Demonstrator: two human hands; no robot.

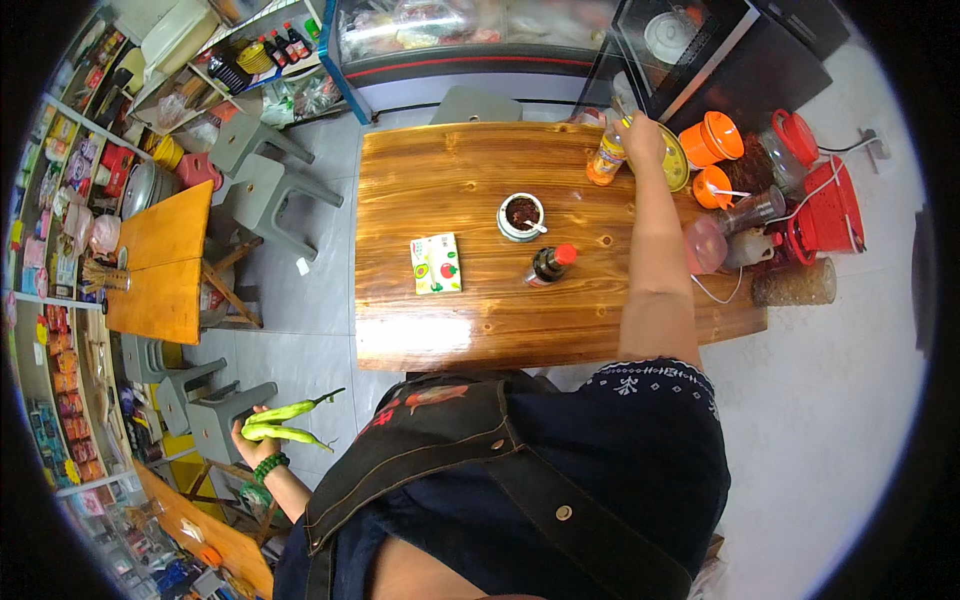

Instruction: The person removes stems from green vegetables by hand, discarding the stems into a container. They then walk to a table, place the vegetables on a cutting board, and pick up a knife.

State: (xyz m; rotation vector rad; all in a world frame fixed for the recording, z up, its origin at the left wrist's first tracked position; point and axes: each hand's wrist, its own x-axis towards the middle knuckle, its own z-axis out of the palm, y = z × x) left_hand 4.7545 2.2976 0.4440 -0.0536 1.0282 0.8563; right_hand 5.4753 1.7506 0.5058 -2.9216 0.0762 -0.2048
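My left hand [256, 444] is low on the left, away from the table, with its fingers around long light-green peppers [281, 412] whose stems point right. A green beaded bracelet circles that wrist. At the far right of the wooden table [480, 322], my outstretched right hand [643, 142] is beside a clear bottle [606, 159] with orange contents. Behind the hand lies a yellow-green plate [677, 159], partly covered by the arm. A thin shiny piece and something yellow show at the fingers; whether the hand grips them is unclear.
On the table are a jar of dark sauce [522, 216] with a spoon, a red-capped dark bottle [551, 265] and a tissue pack [436, 264]. Orange containers [711, 140], jars and a red basket [834, 204] crowd the right end. Grey stools [274, 196] stand left.
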